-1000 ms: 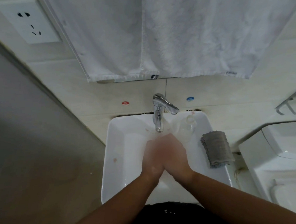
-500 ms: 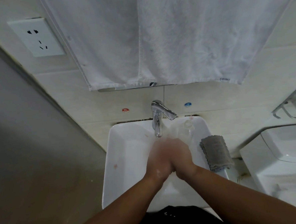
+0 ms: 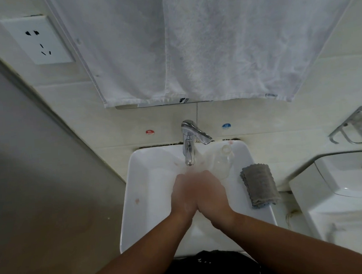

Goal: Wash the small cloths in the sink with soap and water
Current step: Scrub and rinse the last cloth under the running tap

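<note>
My left hand (image 3: 184,192) and my right hand (image 3: 211,191) are pressed palm to palm over the white sink (image 3: 129,203), fingers stretched toward the chrome faucet (image 3: 188,144). Both are blurred by motion, just below the spout, and no cloth shows between them. A small grey cloth (image 3: 259,184) lies folded on the sink's right rim, to the right of my right hand and apart from it. A clear glass container (image 3: 222,162) stands on the rim at the back right, next to the faucet.
A large white towel (image 3: 212,41) hangs on the wall above the faucet. A wall socket (image 3: 38,39) is at upper left. A white ceramic fixture (image 3: 338,190) and a metal rack (image 3: 355,128) stand to the right. A grey wall runs along the left.
My hands have kept rubbing against each other under the spout, shifting slightly. The view has tilted a little, so the sink sits lower in frame. The grey cloth has not moved.
</note>
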Motion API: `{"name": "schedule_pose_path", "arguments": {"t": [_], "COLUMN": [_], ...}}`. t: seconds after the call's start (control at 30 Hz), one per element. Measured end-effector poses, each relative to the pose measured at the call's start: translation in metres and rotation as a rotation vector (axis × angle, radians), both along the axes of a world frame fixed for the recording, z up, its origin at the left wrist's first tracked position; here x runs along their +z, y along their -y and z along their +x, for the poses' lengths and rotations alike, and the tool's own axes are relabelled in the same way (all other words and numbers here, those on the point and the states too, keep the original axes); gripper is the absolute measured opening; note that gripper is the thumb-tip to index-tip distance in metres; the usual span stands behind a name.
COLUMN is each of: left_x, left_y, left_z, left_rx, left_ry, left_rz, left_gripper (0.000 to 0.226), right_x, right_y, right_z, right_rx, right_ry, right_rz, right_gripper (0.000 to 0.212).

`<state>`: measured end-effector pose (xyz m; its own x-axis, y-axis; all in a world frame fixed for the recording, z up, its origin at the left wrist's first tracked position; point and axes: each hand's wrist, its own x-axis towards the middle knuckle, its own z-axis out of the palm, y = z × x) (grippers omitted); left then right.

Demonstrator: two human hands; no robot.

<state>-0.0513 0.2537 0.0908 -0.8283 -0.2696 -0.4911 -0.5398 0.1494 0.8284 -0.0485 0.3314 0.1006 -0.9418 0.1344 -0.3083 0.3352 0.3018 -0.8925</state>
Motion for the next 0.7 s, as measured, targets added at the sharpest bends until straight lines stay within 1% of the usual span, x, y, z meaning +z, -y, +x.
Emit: {"name": "schedule_pose_path", "arguments": {"t": [0.07, 0.1, 0.13, 0.17, 0.2, 0.23, 0.27, 0.33, 0.37, 0.4, 0.43, 0.47, 0.53, 0.6, 0.63, 0.7], "left_x": [-0.005, -0.002, 0.007, 0.013, 0.013, 0.011, 0.007, 0.002, -0.002, -0.002, 0.002, 0.009, 0.016, 0.014, 0.011, 0.002], "left_y": [0.0, -0.002, -0.003, -0.003, -0.002, -0.001, 0.0, 0.006, 0.007, 0.006, 0.004, 0.001, -0.003, -0.002, 0.001, 0.006], "left_z": [0.002, 0.005, 0.008, 0.009, 0.007, 0.004, 0.002, -0.002, -0.001, 0.001, 0.004, 0.006, 0.009, 0.006, 0.002, -0.002], "left_rx": [-0.022, -0.035, -0.06, -0.026, -0.035, -0.052, -0.065, -0.06, -0.046, -0.031, -0.023, -0.024, -0.064, -0.099, -0.079, -0.044], "left_ry": [0.009, -0.038, -0.06, -0.082, -0.116, -0.148, -0.169, -0.12, -0.116, -0.107, -0.097, -0.09, -0.119, -0.156, -0.166, -0.13], "left_rz": [-0.034, -0.004, 0.066, 0.133, 0.132, 0.094, 0.017, -0.076, -0.04, 0.043, 0.112, 0.158, 0.184, 0.118, 0.059, 0.022], "left_gripper": [0.02, 0.024, 0.032, 0.037, 0.038, 0.037, 0.034, 0.03, 0.028, 0.028, 0.03, 0.033, 0.034, 0.03, 0.029, 0.026], "right_x": [0.004, 0.004, 0.002, -0.002, -0.004, -0.005, -0.004, 0.0, 0.003, 0.006, 0.006, 0.005, -0.001, -0.004, -0.003, 0.004], "right_y": [0.0, -0.001, -0.004, -0.006, -0.007, -0.006, -0.005, 0.001, 0.003, 0.004, 0.003, 0.002, -0.003, -0.003, -0.001, 0.004], "right_z": [-0.003, -0.007, -0.012, -0.016, -0.017, -0.014, -0.009, -0.003, -0.002, -0.003, -0.007, -0.012, -0.019, -0.014, -0.009, -0.003], "right_rx": [0.026, 0.006, -0.035, -0.082, -0.116, -0.116, -0.084, 0.002, 0.04, 0.051, 0.03, -0.013, -0.117, -0.14, -0.1, 0.002], "right_ry": [-0.115, -0.127, -0.095, -0.035, 0.037, 0.091, 0.109, 0.036, -0.029, -0.091, -0.125, -0.124, -0.019, 0.083, 0.086, -0.003], "right_rz": [0.064, 0.075, 0.057, 0.006, -0.043, -0.067, -0.06, -0.009, 0.025, 0.046, 0.057, 0.058, -0.016, -0.072, -0.062, 0.007], "right_gripper": [0.022, 0.022, 0.022, 0.024, 0.026, 0.028, 0.029, 0.028, 0.026, 0.024, 0.022, 0.022, 0.025, 0.028, 0.029, 0.028]}}
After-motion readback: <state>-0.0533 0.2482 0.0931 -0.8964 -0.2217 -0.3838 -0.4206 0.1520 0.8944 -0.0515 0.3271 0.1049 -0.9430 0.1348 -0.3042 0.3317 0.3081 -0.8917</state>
